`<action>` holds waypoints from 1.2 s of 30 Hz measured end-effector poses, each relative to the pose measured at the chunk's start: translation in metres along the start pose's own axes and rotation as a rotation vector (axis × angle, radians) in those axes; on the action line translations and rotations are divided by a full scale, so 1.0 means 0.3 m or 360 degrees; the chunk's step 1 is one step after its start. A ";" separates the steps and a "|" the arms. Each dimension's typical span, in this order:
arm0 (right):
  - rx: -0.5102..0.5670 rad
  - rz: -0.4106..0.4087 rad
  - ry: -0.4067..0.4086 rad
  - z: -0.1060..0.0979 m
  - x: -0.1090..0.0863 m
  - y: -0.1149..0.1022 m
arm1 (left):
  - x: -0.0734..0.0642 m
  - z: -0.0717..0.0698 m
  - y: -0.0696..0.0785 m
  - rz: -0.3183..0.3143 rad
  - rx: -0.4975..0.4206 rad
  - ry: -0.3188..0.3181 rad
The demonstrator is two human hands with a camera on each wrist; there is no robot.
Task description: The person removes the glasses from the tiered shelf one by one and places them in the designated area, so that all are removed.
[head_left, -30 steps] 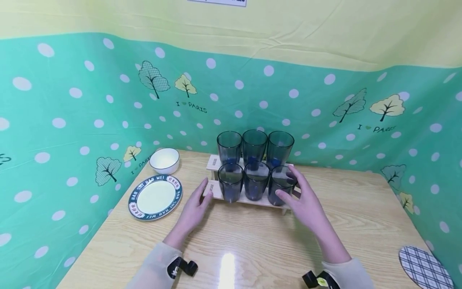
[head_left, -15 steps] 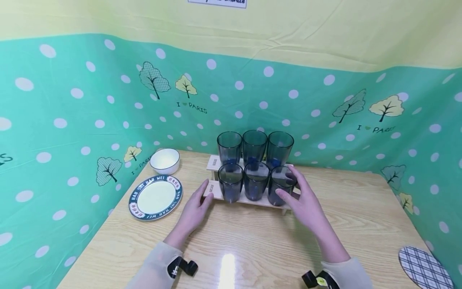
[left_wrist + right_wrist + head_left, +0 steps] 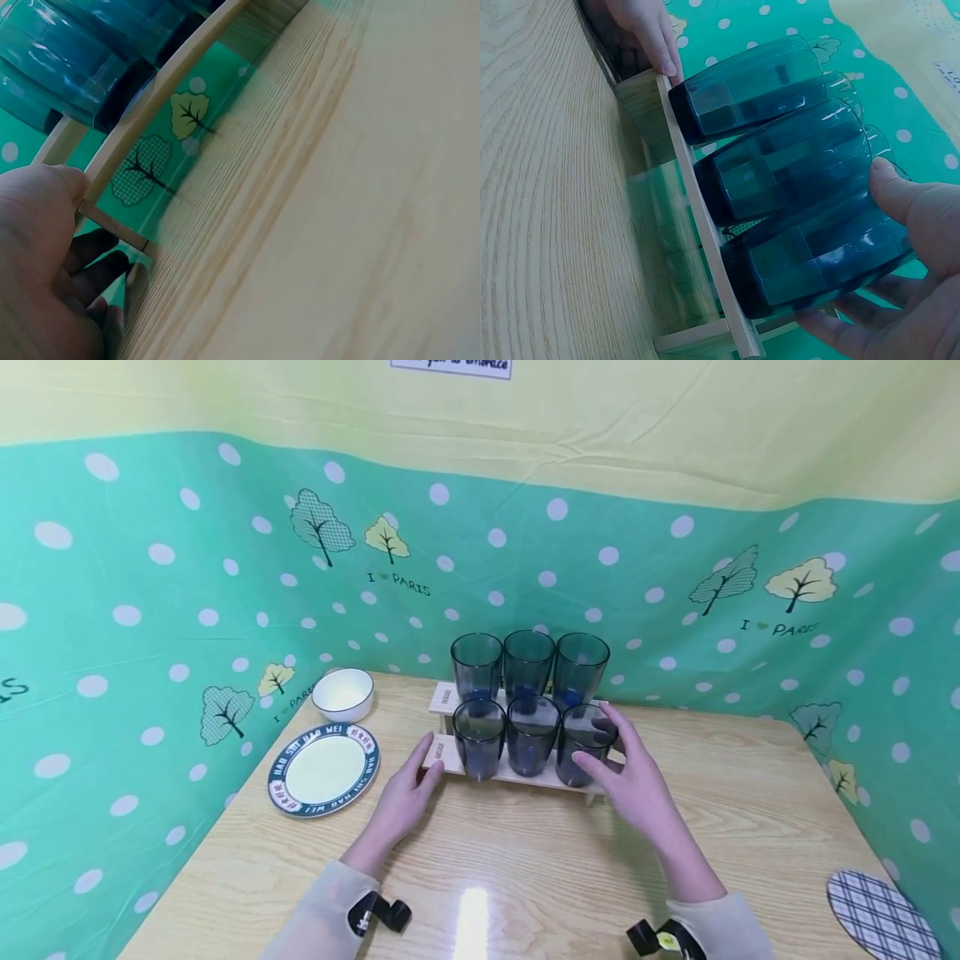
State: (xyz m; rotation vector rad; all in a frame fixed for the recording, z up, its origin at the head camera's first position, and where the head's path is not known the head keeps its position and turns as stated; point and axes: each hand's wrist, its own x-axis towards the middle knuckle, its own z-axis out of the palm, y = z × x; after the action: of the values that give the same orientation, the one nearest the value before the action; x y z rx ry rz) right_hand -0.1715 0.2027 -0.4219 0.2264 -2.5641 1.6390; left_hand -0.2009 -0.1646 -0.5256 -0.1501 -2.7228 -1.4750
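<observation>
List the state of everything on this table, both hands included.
Wooden rack: standing, loaded
Back three glasses: upright, upper tier
Front left glass: upright, lower tier
Front middle glass: upright, lower tier
Front right glass: upright, lower tier, held
Bowl: mouth up
Plate: flat, face up
Checked mat: lying flat
Left hand: holding rack's left end
Right hand: holding front right glass
</observation>
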 end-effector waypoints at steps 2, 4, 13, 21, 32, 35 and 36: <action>-0.0001 0.0017 -0.0001 0.000 -0.001 0.002 | 0.001 0.001 -0.001 -0.0001 -0.0002 -0.0002; -0.0010 0.0029 -0.0001 -0.002 -0.001 0.004 | 0.002 0.002 -0.002 -0.0001 -0.0007 -0.0002; -0.0010 0.0067 0.0029 -0.004 0.003 0.007 | 0.004 0.001 -0.001 0.0013 -0.0042 0.0007; -0.0030 0.0131 0.0011 -0.016 -0.005 -0.013 | 0.003 0.003 -0.001 0.0023 -0.0041 0.0014; -0.0096 0.0146 0.0025 -0.075 -0.016 -0.040 | 0.003 0.001 0.003 0.0000 -0.0028 -0.0002; -0.0126 0.0172 0.0043 -0.099 -0.018 -0.047 | 0.001 0.000 0.004 0.0000 -0.0028 -0.0001; -0.0132 0.0176 0.0051 -0.108 -0.019 -0.048 | 0.001 0.000 0.005 -0.0001 -0.0026 0.0001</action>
State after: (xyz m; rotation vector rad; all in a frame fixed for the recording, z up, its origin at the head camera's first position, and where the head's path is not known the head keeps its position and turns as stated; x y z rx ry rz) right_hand -0.1636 0.2266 -0.3964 0.0530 -2.6573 1.5521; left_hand -0.2011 -0.1638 -0.5245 -0.1492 -2.7113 -1.4978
